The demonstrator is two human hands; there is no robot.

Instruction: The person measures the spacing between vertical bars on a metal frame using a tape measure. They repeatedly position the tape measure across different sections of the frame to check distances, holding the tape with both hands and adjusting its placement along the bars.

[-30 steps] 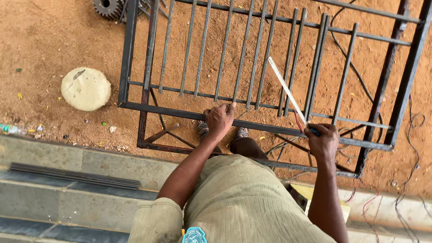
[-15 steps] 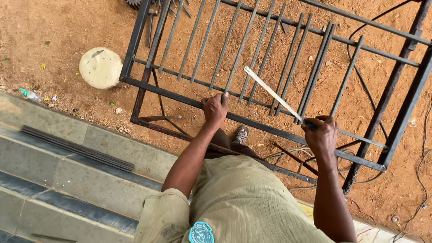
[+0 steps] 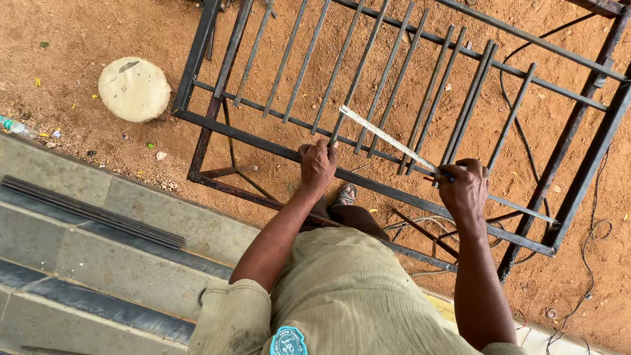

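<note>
Rust-dark steel makes up the barred metal frame [image 3: 276, 152] lying across low stands above the red dirt ground [image 3: 79, 39]. The person leans over its near rail. The left hand [image 3: 318, 165] rests on that rail, fingers curled over its top edge in a closed grip on the bar. The right hand [image 3: 464, 190], further along the same rail, is wrapped tightly around one end of a thin, pale metal strip [image 3: 388, 140]; the strip slants up and away from that fist, crossing over several upright bars of the frame, its far end lying near the middle bars. Beneath the frame, just below the left hand, a sandalled foot [image 3: 346, 194] shows on the dirt. A round pale stone slab [image 3: 134, 89] sits on the ground beside the frame's left corner. Dark cables [image 3: 519, 125] trail under the frame's right part. Grey concrete steps [image 3: 98, 243] run along the near side, with long thin rods [image 3: 92, 212] lying on them.
</note>
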